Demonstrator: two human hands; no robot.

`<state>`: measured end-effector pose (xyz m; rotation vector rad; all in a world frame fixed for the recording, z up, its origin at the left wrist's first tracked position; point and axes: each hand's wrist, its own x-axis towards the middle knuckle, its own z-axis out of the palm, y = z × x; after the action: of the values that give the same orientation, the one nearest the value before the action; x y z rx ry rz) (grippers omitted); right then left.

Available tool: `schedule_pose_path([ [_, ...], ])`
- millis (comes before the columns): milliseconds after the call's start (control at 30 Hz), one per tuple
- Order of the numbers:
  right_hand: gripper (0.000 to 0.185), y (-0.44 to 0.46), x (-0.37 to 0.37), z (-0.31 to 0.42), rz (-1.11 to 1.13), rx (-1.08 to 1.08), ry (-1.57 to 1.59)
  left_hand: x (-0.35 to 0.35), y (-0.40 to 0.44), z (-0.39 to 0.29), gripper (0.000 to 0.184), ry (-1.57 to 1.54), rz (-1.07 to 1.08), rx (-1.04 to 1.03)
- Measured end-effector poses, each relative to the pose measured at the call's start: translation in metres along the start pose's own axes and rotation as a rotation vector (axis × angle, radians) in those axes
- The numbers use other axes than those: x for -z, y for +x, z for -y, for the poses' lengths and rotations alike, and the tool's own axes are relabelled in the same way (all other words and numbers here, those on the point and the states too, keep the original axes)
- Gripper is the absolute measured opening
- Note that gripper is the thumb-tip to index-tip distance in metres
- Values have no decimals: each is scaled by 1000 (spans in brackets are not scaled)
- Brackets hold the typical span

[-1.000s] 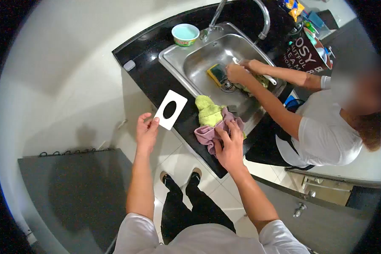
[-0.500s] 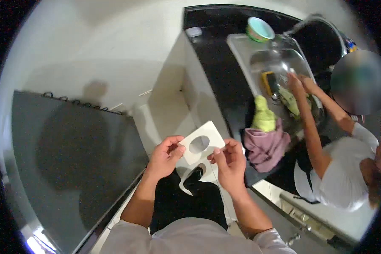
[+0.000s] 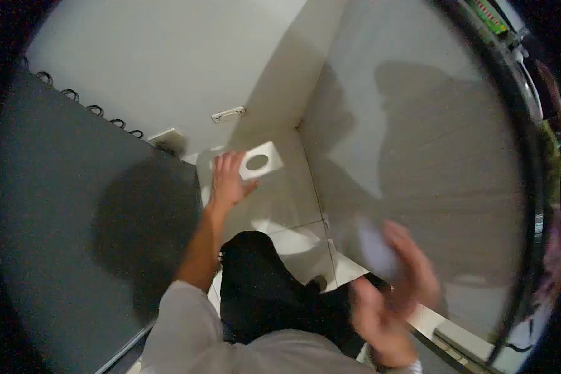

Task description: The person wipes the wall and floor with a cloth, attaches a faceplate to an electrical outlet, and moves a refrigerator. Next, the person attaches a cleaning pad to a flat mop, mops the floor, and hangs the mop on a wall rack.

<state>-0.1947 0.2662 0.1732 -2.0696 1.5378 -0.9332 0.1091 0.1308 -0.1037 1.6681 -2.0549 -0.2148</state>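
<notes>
My left hand is near the centre, with its fingers at the left edge of a flat white plate that has a round hole. Pale floor shows through the hole. Lower right, my right hand is smeared by motion, thumb and fingers apart. A blurred pale patch lies beside its fingertips; I cannot make out what it is.
A dark grey panel with black rings along its top edge stands at left. A glossy cabinet side fills the right. Between them are floor tiles and a small white wall fitting. Blurred items line the far right edge.
The view has turned down and left, so the sink has left it. My right hand has let go of the plate and moved right; my left hand has carried it forward, toward the wall.
</notes>
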Motion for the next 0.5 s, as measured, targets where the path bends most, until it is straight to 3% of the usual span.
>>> schedule_pose_path([
  [33,64,-31,6,-10,-343,224,-104,-20,4,28,74,8,-11,-12],
  [67,64,-51,16,-18,-455,351,-329,-38,11,54,71,149,-103,-43],
  [167,62,-85,41,-32,-493,598,-966,-74,42,120,67,328,-288,-98],
  [300,61,-84,33,-40,-535,653,-1258,-95,75,170,65,449,-469,-196],
  [500,58,-70,21,-42,-583,659,-1400,-112,98,222,61,589,-547,-262],
])
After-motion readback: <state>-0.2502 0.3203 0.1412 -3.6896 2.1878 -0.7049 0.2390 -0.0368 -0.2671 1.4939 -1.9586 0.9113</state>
